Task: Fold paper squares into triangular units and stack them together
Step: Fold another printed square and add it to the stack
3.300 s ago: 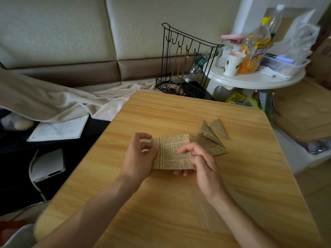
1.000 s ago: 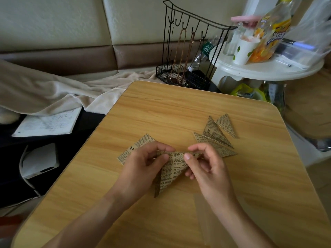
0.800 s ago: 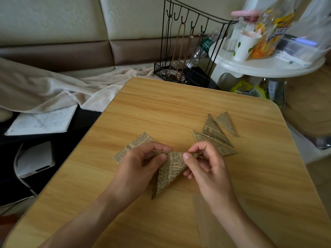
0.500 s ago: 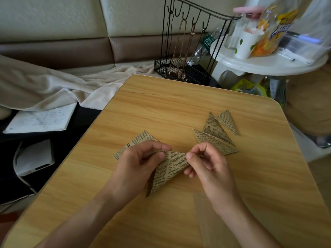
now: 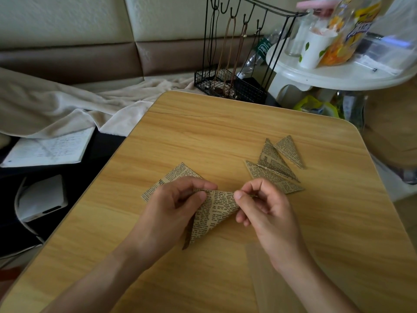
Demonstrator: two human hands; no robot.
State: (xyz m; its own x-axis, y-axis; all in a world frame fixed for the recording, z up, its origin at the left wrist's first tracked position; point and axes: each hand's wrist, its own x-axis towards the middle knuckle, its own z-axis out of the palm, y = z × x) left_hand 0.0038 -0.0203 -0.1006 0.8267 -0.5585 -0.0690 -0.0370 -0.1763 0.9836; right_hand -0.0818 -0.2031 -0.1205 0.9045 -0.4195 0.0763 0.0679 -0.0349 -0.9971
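A newsprint-patterned paper, folded into a downward-pointing triangle, hangs just above the wooden table between both hands. My left hand pinches its upper left corner and my right hand pinches its upper right corner. Under my left hand lies a flat newsprint paper square, partly hidden. Right of my hands rests a pile of folded triangular units, overlapping one another.
A black wire rack with hanging cords stands past the table's far edge. A white round side table holds a cup, a bottle and a plastic box. A beige blanket and a notebook lie to the left. A clear sheet lies near my right wrist.
The paper went from a flat rectangle 3.3 s ago to a folded triangle pinched at both top corners. Over the last second the hands barely moved; the view shifted slightly.
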